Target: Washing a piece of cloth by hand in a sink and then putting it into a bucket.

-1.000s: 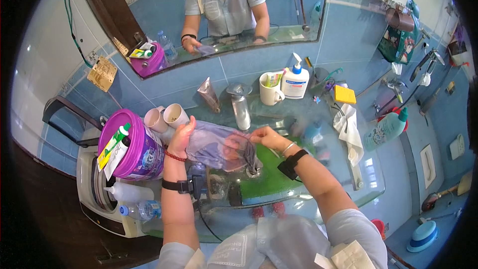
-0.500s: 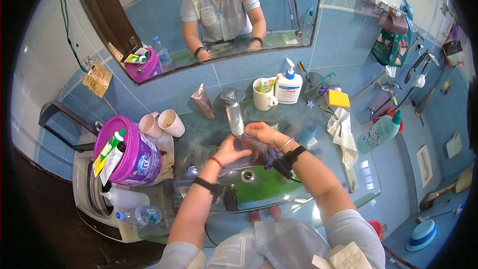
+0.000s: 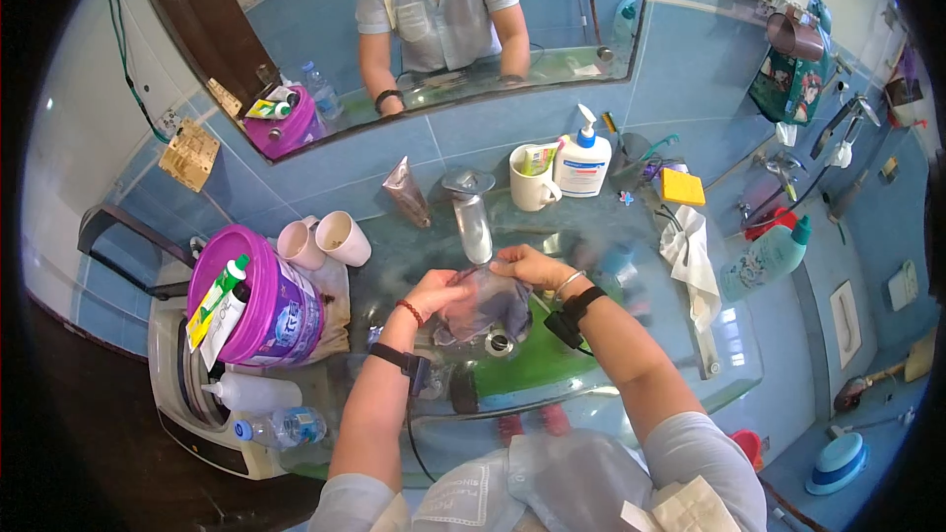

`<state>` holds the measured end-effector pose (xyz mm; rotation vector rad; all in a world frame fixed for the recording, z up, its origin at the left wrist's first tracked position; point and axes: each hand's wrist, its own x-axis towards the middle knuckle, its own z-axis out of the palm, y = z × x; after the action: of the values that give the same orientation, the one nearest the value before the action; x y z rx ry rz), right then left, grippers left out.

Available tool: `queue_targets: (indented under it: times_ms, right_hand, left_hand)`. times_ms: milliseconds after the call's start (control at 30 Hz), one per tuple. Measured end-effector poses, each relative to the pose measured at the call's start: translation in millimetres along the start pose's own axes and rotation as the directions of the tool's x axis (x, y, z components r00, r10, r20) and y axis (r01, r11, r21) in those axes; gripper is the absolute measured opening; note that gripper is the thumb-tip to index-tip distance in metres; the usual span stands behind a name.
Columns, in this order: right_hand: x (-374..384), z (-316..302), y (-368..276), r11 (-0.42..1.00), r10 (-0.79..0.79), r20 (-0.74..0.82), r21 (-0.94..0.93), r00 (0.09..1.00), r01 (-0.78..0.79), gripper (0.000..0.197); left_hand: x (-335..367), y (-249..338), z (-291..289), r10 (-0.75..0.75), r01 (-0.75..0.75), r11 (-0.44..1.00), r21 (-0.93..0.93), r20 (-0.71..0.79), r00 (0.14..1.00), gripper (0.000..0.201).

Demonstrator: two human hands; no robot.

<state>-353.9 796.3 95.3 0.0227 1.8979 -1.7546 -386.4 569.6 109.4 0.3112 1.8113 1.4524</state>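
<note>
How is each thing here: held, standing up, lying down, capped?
Sheer grey-purple cloth, crumpled, held in left hand and right hand
White ceramic mug, upright, with a greenish tube inside
White plastic pump bottle, upright
Clear plastic bottle, lying, blue cap on
White plastic squeeze bottle, lying

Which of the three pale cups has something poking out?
The white mug beside the pump bottle: a green and white item pokes out. Nothing sticks out of the pinkish cup or its paler neighbour near the purple bucket.
</note>
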Motion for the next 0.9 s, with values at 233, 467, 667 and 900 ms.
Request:
queue_targets:
  times_ms: [233,467,667,900]
  right_hand:
    - [8,2,-1,1.000,-0.015,0.077,-0.008,0.997,0.015,0.034]
    - [6,-2,-4,0.981,-0.028,0.010,0.194,1.000,0.025,0.031]
    - [22,7,39,0.936,-0.296,-0.289,0.104,0.910,0.337,0.023]
    - [9,50,64,0.762,-0.447,-0.222,-0.603,0.866,0.239,0.024]
  left_hand:
    - [-3,-6,1,-0.014,0.032,0.929,-0.370,0.051,0.999,0.023]
    - [5,-33,-6,-0.068,0.087,0.837,-0.540,0.056,0.996,0.028]
    - [10,-28,7,0.058,-0.022,0.819,-0.573,0.044,0.997,0.031]
    - [-8,-20,0,0.071,-0.071,0.681,-0.728,-0.032,0.997,0.027]
